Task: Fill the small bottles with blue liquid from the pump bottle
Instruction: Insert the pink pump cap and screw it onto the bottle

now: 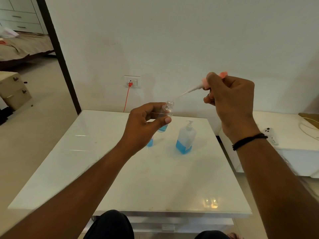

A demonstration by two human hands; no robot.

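The left hand (146, 121) holds a small bottle (166, 111) above the tabletop (86, 161), fingers and thumb curled round its clear body. The bottle tilts with its open threaded neck up and to the right, and a little blue liquid sits in its bottom end. The right hand (229, 100) grasps a spray cap (214, 80), pink at the top, with a thin white dip tube (183, 94) pointing down-left toward the neck. The tube's tip lies just beside the mouth, not yet clearly inside it.

The pump bottle (185, 138) stands on the tabletop below and between the hands, roughly a third full of blue liquid, with nobody touching it. A second small bottle (149, 142), also holding blue, stands on the tabletop mostly hidden behind the left wrist.

The step in hand looks like closing up the held bottle, not pumping: the cap is being brought back to the neck. Next, the tube has to be threaded into the narrow mouth, so the left grip should steady the bottle and bring it nearer upright to keep the liquid in. Then the right hand must seat the cap squarely and twist it on. The tube is thin and may flex, so a slow approach suits. Whether the bottle counts as full enough is hard to judge.
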